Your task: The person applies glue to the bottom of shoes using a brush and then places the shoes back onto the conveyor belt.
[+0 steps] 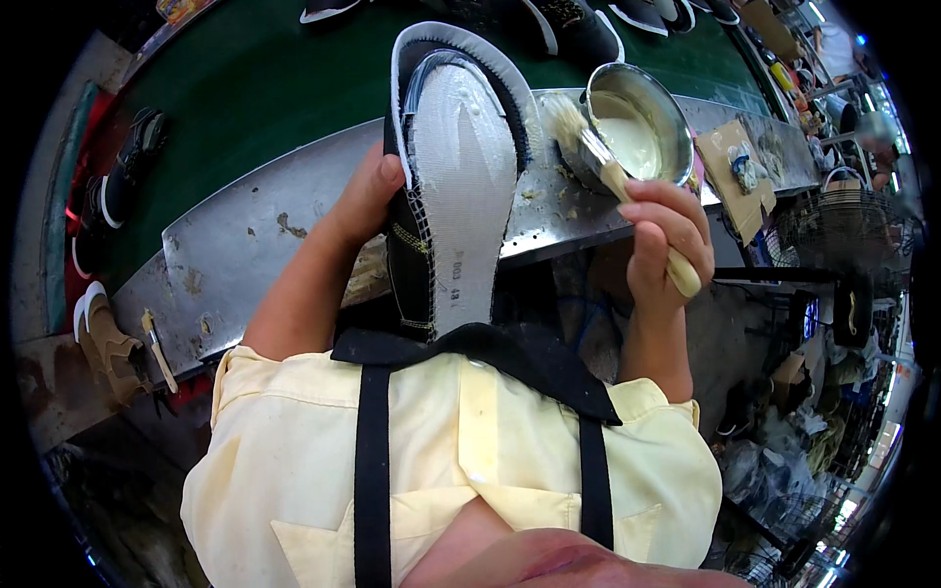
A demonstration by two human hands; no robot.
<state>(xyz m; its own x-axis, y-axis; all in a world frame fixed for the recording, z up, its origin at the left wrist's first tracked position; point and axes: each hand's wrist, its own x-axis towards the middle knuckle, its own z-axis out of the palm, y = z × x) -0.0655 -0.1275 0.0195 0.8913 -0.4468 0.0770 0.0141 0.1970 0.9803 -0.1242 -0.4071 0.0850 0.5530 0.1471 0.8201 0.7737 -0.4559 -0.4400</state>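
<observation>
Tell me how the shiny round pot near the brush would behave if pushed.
The pot would likely hold its shape, since its wall looks like metal. If knocked onto its side, its round form might let it roll. A hard shove could slosh the cream-coloured paste, which looks wet.

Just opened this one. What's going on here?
A person's left hand grips a dark shoe, its pale underside facing the camera, with a glossy white coating at the toe end. The right hand holds a brush by its wooden handle; the bristles are just left of the mouth of a metal pot containing cream-coloured paste. More shoes lie on the green surface beyond.
</observation>
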